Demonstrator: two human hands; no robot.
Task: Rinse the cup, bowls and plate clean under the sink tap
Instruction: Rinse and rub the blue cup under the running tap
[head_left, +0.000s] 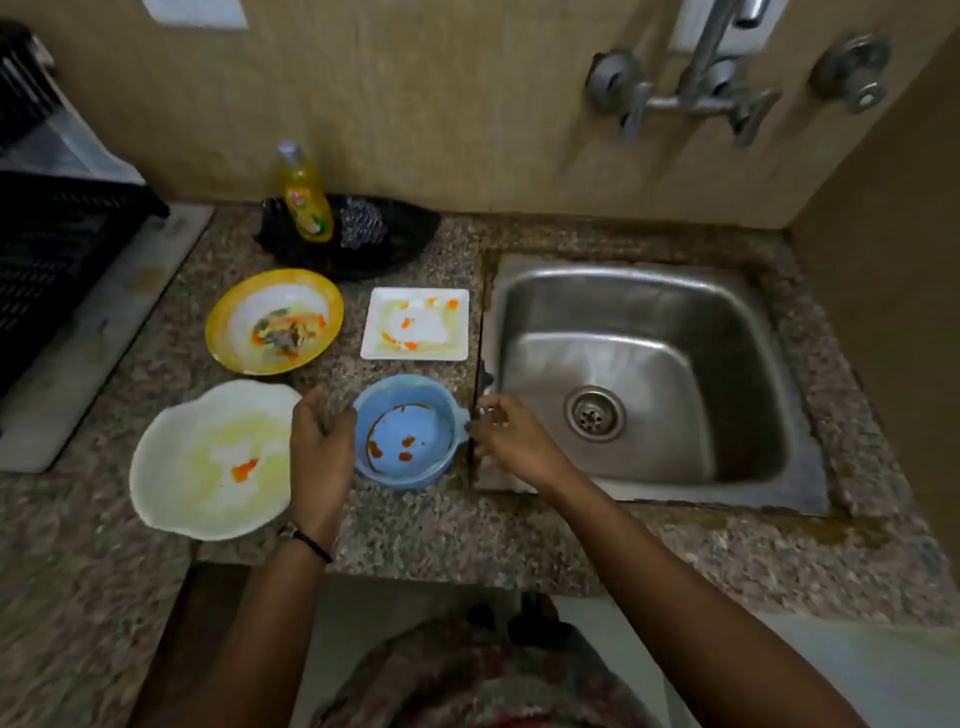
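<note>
Nearest, centre frame: blue cup (405, 436), sauce-smeared, on the granite counter (415, 525). It is probably light, rigid and slick inside, best taken by its side handle or rim. Left hand (322, 441) curls at its left wall and right hand (511, 436) at the handle; whether either grips cannot be told. Lower left: wavy white bowl (208, 462). Beyond: yellow bowl (274, 321), square plate (415, 325). Right: sink (623, 312), nothing between it and the cup. Farthest: soap bottle (306, 202), tap (701, 67).

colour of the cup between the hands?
Light blue cup, with orange-red stains inside. Shows in the head view.
</note>
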